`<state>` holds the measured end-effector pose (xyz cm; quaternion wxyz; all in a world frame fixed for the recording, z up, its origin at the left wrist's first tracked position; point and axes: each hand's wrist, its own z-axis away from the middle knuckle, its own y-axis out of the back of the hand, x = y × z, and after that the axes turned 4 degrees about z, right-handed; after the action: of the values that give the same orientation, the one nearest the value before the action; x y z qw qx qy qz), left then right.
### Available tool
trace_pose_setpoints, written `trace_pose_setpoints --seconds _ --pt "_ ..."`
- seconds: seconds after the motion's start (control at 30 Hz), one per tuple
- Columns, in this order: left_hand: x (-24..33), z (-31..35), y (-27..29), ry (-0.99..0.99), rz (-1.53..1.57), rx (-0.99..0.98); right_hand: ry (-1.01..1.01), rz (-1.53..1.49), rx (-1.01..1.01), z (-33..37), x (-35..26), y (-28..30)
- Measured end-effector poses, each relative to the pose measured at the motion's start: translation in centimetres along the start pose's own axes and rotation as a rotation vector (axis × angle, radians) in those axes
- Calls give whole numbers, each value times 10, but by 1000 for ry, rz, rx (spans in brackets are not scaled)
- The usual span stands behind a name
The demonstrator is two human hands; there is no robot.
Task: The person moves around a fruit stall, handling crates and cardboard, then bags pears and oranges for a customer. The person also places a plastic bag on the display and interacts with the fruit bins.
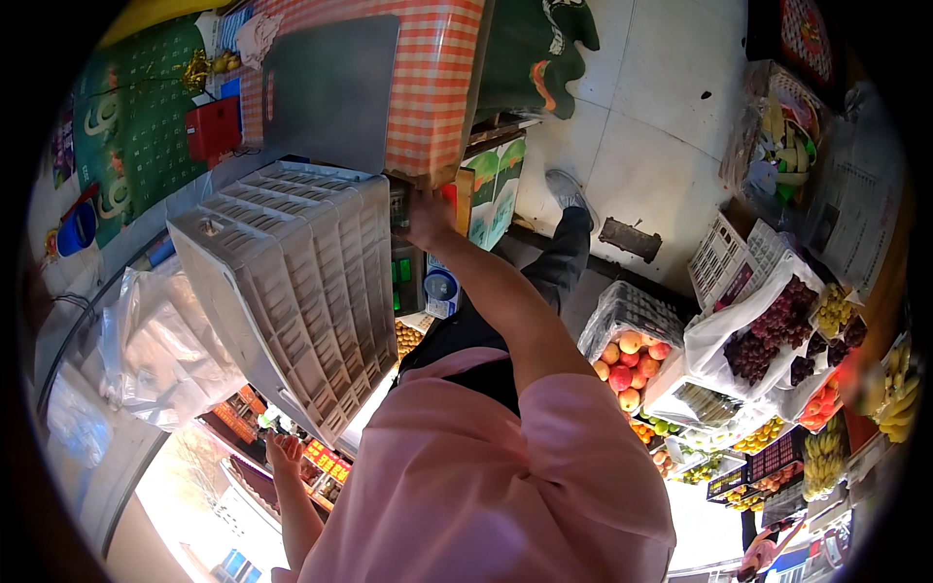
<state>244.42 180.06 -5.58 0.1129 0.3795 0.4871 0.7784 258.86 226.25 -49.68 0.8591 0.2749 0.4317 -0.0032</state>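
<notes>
A large pale grey plastic crate [301, 282] with slatted sides stands tilted at left of centre, in front of my body. My right arm reaches forward, and my right hand [428, 222] is beside the crate's far right edge, just under the table's corner. Shadow covers its fingers, so whether they grip anything is unclear. Lower down, my left hand [285, 449] is near the crate's near end, with a small gap between them in the picture. Its fingers are loosely bent and apart, with nothing visible in them.
A table with a checked orange cloth [432, 87] carries a dark board [330, 92]. Clear plastic bags [165, 350] hang left of the crate. Boxes of apples [632, 369] and grapes [777, 330] stand at right. A blue-and-white tub [441, 291] is below my right hand.
</notes>
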Motion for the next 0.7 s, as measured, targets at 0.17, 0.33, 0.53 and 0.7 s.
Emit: trace_pose_setpoints --seconds 0.17,0.33,0.53,0.7 --pt "20 -15 -5 -43 -25 -27 52 54 92 -5 3 -17" --pt "20 -41 -6 -51 -9 -57 67 59 91 4 -1 -9" --pt "16 -56 -14 -60 -67 -106 -5 67 17 2 -12 -5" --pt "12 -53 -19 -67 -90 -109 -54 73 -8 6 -21 -1"
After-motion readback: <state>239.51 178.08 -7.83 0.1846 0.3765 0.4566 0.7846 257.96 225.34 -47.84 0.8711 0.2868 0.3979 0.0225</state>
